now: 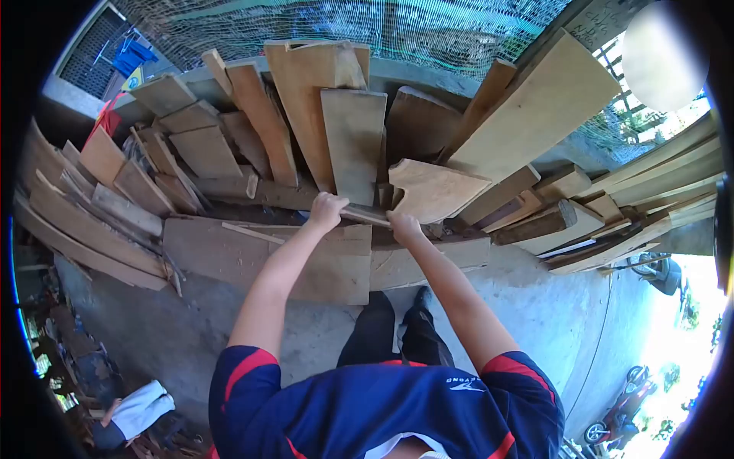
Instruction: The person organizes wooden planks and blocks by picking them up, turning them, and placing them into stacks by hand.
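Note:
Both my hands grip a narrow wooden board held crosswise in front of me. My left hand is closed around its left end, and my right hand is closed around its right end. Just behind the right hand, a light board with a notched edge leans at an angle. A greyish plank stands upright beyond the held board. Below my hands, a wide flat board lies on edge along the front of the pile.
Many planks lean along the wall, among them a long wide board at the right. More boards are stacked at left. Concrete floor surrounds my feet. Another person is at lower left; a motorbike stands at lower right.

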